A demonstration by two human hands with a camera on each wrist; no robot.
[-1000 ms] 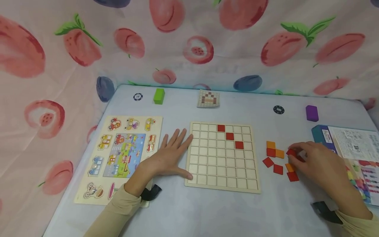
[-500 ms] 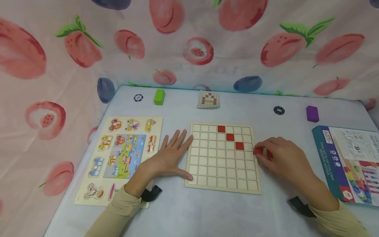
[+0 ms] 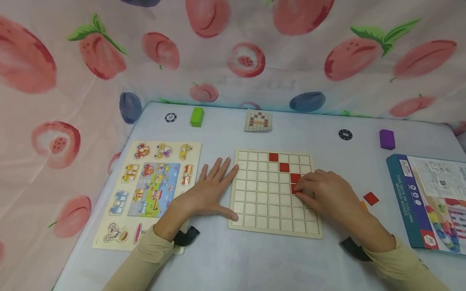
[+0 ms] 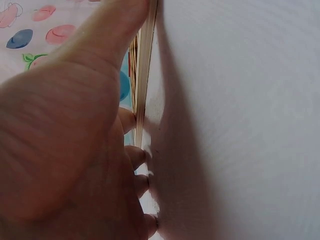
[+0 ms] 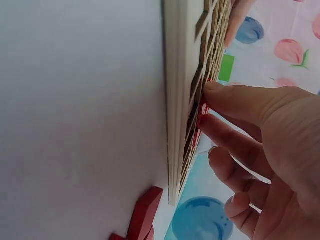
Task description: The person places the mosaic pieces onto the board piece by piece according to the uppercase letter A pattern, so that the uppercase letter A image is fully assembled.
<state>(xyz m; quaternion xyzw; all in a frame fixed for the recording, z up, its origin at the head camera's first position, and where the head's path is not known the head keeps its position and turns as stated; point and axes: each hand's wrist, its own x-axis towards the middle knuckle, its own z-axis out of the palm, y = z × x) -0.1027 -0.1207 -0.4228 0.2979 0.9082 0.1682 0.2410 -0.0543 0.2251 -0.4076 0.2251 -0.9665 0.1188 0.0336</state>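
Observation:
A wooden grid board [image 3: 255, 231] lies on the table, with three red square tiles [image 3: 284, 167] stepping down a diagonal in its upper right cells. My right hand [image 3: 329, 196] pinches another red tile [image 3: 293, 188] between thumb and finger, at a cell just below the lowest of them. In the right wrist view this pinched tile [image 5: 202, 110] touches the grid; whether it is fully seated I cannot tell. My left hand [image 3: 204, 198] lies with fingers spread, thumb and index finger touching the board's left edge. Beside the right wrist are a loose red tile [image 3: 371, 198] and a partly hidden orange tile [image 3: 364, 205].
A vehicle puzzle board [image 3: 145, 194] lies left, partly under the left forearm. Behind stand a pattern card [image 3: 258, 121], green block [image 3: 197, 117], purple block [image 3: 387, 139] and two chips, one a black chip [image 3: 345, 134]. A boxed set [image 3: 411, 202] is at right.
My right hand has carried a red tile left from the loose pile to the grid board. The left hand stays in place.

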